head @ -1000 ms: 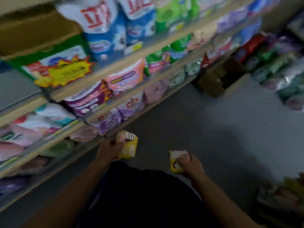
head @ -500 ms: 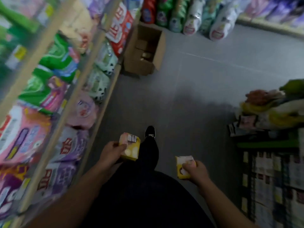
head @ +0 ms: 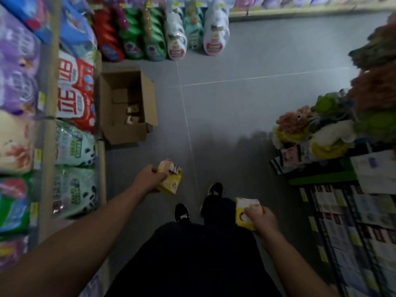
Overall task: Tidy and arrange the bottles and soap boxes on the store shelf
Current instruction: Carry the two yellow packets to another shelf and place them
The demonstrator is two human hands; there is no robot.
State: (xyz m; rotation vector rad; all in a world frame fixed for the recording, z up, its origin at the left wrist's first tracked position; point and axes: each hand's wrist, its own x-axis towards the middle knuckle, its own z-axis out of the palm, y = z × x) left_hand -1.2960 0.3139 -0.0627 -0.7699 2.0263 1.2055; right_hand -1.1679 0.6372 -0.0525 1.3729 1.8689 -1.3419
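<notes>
A person is standing in a store aisle, looking down at both hands, each gripping a yellow soap box. The left hand (head: pixel 150 177) is curling its fingers round the left box (head: pixel 171 179), holding it out over the grey floor (head: pixel 246 103), near the shelf (head: pixel 50 116) on the left. The right hand (head: pixel 260 218) is pinching the right box (head: pixel 246 213) with thumb on its face, holding it low beside the dark trousers (head: pixel 192 258), above the right leg. The two boxes are being kept well apart, neither touching any shelf.

Two black shoes (head: pixel 182 212) are showing on the floor between the hands. An open carton (head: pixel 126 106) is sitting on the floor against the foot of the left shelf, with a few small packs lying inside; what they are is too blurred to tell. Bags (head: pixel 75 93) of red, white and green are lying stacked along that shelf. At the far end of the aisle, a row of large bottles (head: pixel 175 33) in red, green and white is standing on the floor. On the right, a rack (head: pixel 353 232) of small packets is standing beneath a heap of coloured sponges (head: pixel 317 129).
</notes>
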